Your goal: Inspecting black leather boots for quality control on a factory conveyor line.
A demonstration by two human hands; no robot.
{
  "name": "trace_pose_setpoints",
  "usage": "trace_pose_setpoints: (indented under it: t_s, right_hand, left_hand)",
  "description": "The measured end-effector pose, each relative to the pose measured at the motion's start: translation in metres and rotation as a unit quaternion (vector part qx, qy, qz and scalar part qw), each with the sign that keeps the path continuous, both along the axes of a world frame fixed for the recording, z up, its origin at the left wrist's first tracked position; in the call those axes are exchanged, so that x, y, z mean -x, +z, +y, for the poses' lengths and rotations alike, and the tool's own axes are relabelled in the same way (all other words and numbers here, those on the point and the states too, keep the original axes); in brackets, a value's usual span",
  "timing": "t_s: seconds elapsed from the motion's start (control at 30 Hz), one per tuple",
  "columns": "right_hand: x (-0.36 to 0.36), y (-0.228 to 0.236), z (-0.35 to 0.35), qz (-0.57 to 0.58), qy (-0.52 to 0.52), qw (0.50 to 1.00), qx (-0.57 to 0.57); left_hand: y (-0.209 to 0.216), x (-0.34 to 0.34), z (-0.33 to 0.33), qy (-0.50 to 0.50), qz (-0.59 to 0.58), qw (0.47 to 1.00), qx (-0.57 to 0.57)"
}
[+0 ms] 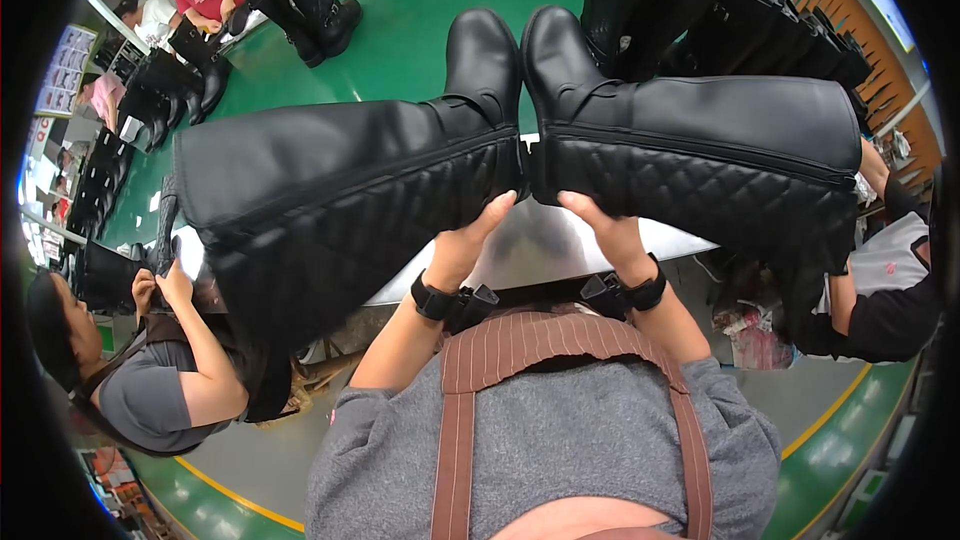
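Observation:
I hold up a pair of tall black boots with quilted backs, their feet side by side and pointing away from me. My left hand (468, 238) grips the heel of the left boot (330, 190), whose shaft spreads out to the left. My right hand (605, 230) grips the heel of the right boot (720, 155), with its shaft spreading to the right. Both wrists wear black straps.
A green conveyor belt (420, 40) runs beyond a metal table edge (540, 250). More black boots stand at the back right (720, 20) and back left (305, 0). A co-worker (150, 380) handles a boot at my left; another person's arm (880, 310) is at my right.

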State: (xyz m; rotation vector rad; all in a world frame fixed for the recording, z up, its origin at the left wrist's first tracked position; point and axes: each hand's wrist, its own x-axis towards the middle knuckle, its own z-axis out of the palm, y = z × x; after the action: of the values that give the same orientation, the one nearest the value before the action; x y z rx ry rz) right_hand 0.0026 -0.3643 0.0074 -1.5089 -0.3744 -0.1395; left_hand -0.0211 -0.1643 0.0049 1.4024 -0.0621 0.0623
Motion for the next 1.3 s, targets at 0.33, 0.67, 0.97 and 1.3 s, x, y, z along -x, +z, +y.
trace_pose_setpoints:
  t_s: [0.33, 0.67, 0.97, 1.3]
  right_hand:
    - [-0.04, 0.017, 0.017, 0.154, 0.046, 0.978, -0.134]
    - [-0.074, -0.033, 0.004, 0.317, 0.282, 0.784, -0.452]
    - [-0.052, -0.019, 0.005, 0.292, 0.353, 0.767, -0.449]
    - [-0.04, -0.011, 0.017, 0.359, 0.301, 0.705, -0.532]
  left_hand:
    - [-0.009, 0.005, 0.003, -0.025, 0.01, 1.0, -0.003]
    - [0.031, -0.004, 0.042, -0.035, -0.168, 0.984, 0.048]
    - [-0.007, -0.025, 0.027, -0.108, 0.071, 0.942, 0.31]
    - [-0.012, -0.027, 0.062, -0.13, 0.072, 0.864, 0.48]
